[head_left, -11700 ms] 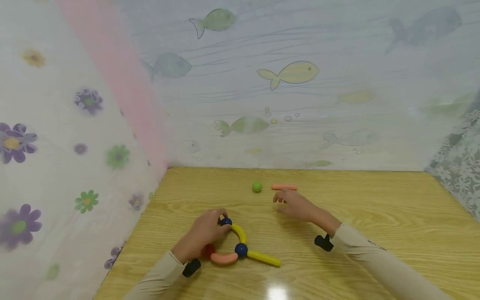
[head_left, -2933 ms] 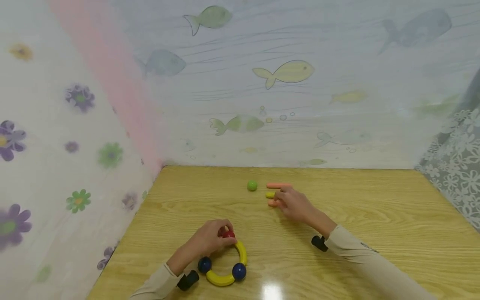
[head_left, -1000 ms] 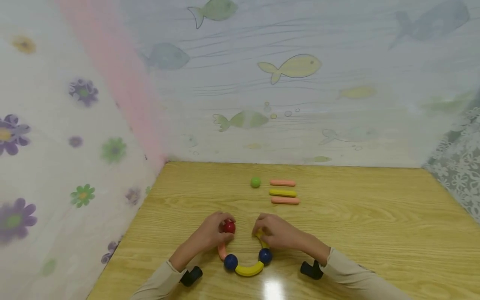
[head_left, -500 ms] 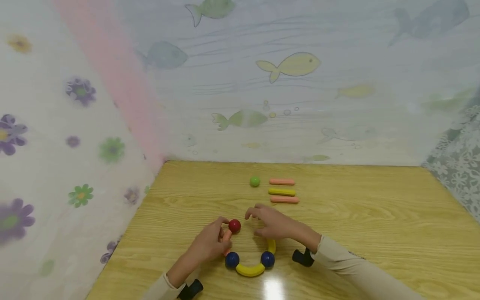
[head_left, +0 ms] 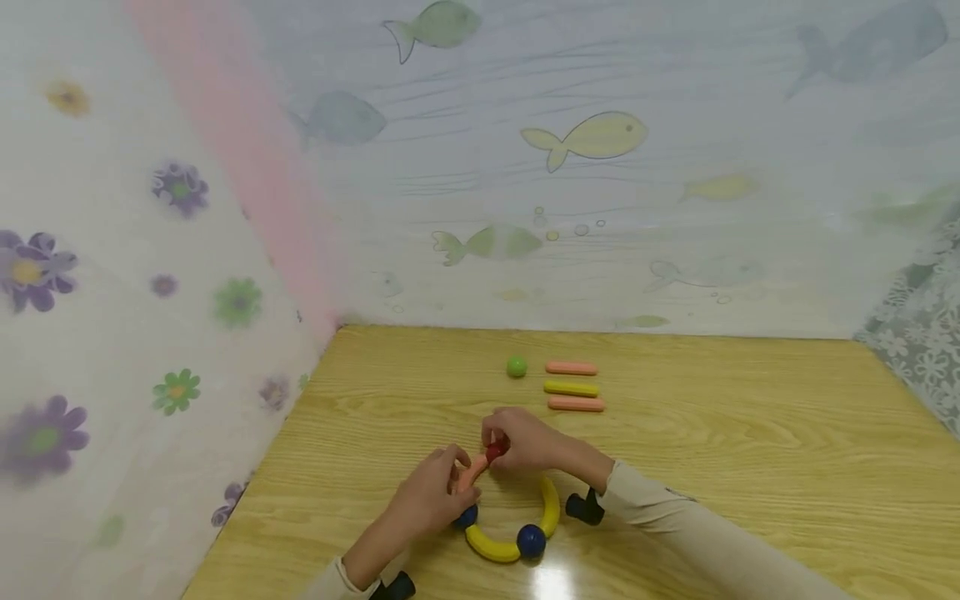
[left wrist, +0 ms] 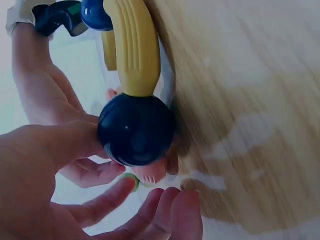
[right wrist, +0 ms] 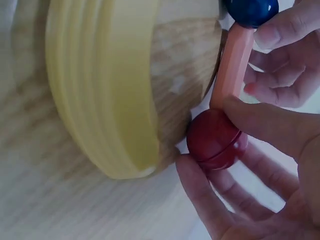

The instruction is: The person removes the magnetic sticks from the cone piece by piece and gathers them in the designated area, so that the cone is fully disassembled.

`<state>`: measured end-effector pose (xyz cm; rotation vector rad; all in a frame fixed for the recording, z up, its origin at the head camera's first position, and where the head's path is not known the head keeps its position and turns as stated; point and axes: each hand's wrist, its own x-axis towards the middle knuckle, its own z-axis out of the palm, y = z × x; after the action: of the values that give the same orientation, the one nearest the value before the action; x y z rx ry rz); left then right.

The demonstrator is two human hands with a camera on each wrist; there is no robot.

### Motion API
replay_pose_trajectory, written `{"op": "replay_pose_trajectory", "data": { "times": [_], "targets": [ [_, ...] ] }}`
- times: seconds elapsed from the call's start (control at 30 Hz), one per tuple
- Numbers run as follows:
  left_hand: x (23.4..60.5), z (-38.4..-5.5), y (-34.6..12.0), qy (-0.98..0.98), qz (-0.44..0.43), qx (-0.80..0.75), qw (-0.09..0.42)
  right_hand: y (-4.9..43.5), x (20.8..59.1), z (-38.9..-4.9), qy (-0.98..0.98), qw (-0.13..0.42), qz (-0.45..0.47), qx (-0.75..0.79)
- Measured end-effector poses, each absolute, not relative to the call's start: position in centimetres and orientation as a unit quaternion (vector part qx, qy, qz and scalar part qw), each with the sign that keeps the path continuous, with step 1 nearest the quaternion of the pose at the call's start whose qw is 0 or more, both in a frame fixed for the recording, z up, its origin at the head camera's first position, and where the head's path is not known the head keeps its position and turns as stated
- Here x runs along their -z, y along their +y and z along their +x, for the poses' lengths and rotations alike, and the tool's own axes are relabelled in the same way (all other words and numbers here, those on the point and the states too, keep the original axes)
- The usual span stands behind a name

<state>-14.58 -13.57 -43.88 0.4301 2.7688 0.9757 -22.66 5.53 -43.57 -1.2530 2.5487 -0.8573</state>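
In the head view, my right hand pinches a red ball between thumb and fingers. The ball touches the end of a pink curved stick. My left hand grips that stick near its other end, with the thumb against a blue ball. From there the joined pieces run on through a yellow curved stick and a second blue ball to another yellow curved stick. This last stick's far end lies apart from the red ball, partly below my right hand.
A green ball rests farther back on the wooden table. Right of it lie two straight pink sticks with a straight yellow stick between them. A fish-patterned wall covering stands behind; a flowered one borders the left.
My right hand has let go of the yellow curved stick and taken the red ball. The left hand has moved from the red ball to the pink curved stick. The ring has turned slightly.
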Motion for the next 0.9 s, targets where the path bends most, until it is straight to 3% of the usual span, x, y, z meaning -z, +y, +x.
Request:
{"op": "replay_pose_trajectory", "data": {
  "times": [0.3,0.63,0.9],
  "targets": [
    [44.1,-13.7,-12.2,0.943,0.114,-0.302,0.087,6.2,43.8,-21.8,0.863,0.075,-0.374,0.332],
    [45.3,-14.5,-12.8,0.964,0.121,-0.234,-0.035,8.6,44.5,-21.3,0.843,0.078,-0.397,0.355],
    [45.6,-15.2,-13.6,0.957,0.135,-0.253,-0.041,10.0,44.0,-21.4,0.85,0.059,-0.375,0.365]
  ]
}}
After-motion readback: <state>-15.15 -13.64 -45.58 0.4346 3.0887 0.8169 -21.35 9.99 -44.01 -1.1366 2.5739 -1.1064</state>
